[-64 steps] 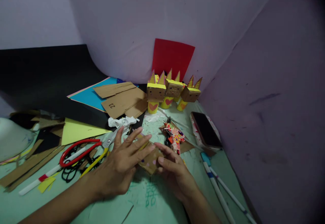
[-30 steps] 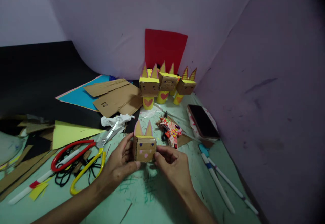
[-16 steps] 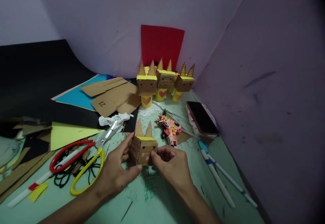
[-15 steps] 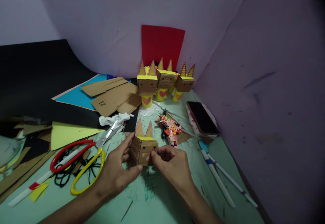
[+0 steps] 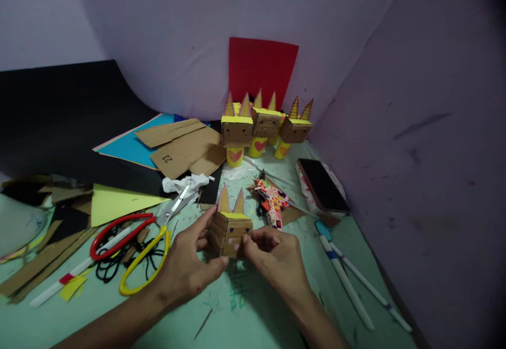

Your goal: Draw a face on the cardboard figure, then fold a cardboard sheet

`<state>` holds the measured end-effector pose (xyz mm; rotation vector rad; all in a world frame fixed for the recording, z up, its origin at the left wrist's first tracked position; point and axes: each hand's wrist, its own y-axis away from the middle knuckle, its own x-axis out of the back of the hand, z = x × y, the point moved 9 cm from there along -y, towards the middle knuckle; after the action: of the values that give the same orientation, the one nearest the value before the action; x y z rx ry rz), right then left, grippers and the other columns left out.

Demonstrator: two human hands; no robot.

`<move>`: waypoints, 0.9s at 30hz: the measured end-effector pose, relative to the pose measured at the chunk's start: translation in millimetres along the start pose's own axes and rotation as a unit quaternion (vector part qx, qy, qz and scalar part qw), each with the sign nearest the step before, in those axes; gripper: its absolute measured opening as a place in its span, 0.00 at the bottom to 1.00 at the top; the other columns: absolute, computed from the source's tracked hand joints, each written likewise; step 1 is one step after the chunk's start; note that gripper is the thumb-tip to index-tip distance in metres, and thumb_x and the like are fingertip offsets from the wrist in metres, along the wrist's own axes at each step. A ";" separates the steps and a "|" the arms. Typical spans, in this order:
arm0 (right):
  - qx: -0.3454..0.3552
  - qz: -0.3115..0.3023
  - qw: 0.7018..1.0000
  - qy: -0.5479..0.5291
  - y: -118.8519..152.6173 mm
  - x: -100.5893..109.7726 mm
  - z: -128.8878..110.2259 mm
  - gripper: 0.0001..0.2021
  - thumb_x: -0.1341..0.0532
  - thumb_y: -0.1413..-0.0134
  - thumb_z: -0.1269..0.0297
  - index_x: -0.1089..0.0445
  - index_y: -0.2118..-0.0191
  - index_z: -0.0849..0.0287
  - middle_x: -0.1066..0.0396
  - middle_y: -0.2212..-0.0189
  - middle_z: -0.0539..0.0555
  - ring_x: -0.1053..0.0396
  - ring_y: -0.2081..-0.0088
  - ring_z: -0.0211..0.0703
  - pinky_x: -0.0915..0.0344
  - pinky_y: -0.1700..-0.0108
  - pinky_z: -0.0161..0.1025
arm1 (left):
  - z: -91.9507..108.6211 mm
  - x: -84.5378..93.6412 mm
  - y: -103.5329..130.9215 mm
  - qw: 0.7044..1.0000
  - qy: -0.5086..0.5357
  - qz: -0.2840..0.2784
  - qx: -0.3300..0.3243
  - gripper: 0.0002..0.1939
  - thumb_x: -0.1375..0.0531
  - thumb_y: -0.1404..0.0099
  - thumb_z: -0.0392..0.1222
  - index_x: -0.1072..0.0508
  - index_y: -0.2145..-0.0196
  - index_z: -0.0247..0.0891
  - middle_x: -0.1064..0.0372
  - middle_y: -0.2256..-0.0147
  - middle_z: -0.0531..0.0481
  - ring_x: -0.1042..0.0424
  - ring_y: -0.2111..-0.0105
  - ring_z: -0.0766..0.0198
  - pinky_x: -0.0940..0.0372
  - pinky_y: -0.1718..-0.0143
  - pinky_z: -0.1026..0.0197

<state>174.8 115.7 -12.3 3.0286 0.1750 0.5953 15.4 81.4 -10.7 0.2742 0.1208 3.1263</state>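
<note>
A small cardboard box head [image 5: 231,235] stands upright between my two hands above the green tabletop. It has two pointed ears with pink edges, a yellow top strip, dark eyes and pink spots on its front. My left hand [image 5: 193,262] wraps its left side, with the thumb at the lower front edge and the fingers behind. At the right front edge, my right hand [image 5: 274,254] pinches the box with thumb and fingers. What the right fingers do behind the box is hidden.
Finished box-headed figures [image 5: 237,133] stand at the back before a red sheet [image 5: 263,67]. Scissors [image 5: 164,222], black cord [image 5: 108,267] and cardboard pieces [image 5: 185,151] lie left. A phone [image 5: 323,185], a floral-patterned glue gun [image 5: 272,199] and white pens [image 5: 348,283] lie right.
The whole view has shifted slightly, so everything sits a little further right in the picture. Both hands keep the same hold on the box head.
</note>
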 end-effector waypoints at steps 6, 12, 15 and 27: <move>0.053 0.045 0.997 0.034 2.5 10.2 -7.3 0.11 0.42 0.54 0.64 0.26 0.79 0.61 0.26 0.83 0.51 0.30 0.81 0.38 0.39 0.78 0.31 | -2.2 0.4 1.9 1.000 0.005 0.009 0.017 0.47 0.37 0.48 0.37 0.54 0.35 0.22 0.35 0.44 0.32 0.28 0.51 0.51 0.30 0.52 0.59; 0.024 0.027 0.999 0.006 0.7 7.2 -8.0 0.11 0.40 0.56 0.59 0.26 0.77 0.61 0.25 0.81 0.54 0.29 0.80 0.41 0.37 0.78 0.33 | -0.6 -2.5 1.2 1.000 0.005 0.000 0.008 0.45 0.38 0.46 0.38 0.54 0.35 0.26 0.39 0.41 0.33 0.32 0.46 0.52 0.32 0.49 0.60; 0.010 0.023 1.000 0.010 0.2 6.3 -7.0 0.11 0.39 0.57 0.58 0.26 0.77 0.61 0.25 0.81 0.55 0.29 0.79 0.42 0.37 0.77 0.34 | -1.2 -5.8 0.6 1.000 0.000 -0.023 0.000 0.46 0.38 0.45 0.40 0.56 0.35 0.28 0.42 0.39 0.34 0.35 0.43 0.51 0.35 0.46 0.59; 0.056 0.052 0.996 0.049 2.0 13.1 -11.1 0.09 0.42 0.55 0.64 0.28 0.79 0.61 0.28 0.84 0.52 0.31 0.81 0.39 0.39 0.78 0.33 | -6.2 -4.0 2.6 1.000 0.023 0.004 0.018 0.46 0.33 0.47 0.43 0.51 0.36 0.31 0.38 0.42 0.33 0.33 0.45 0.48 0.33 0.48 0.55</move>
<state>182.8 115.7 3.0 3.1328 0.0562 0.7693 18.4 78.3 -17.3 0.2033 0.1753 3.1429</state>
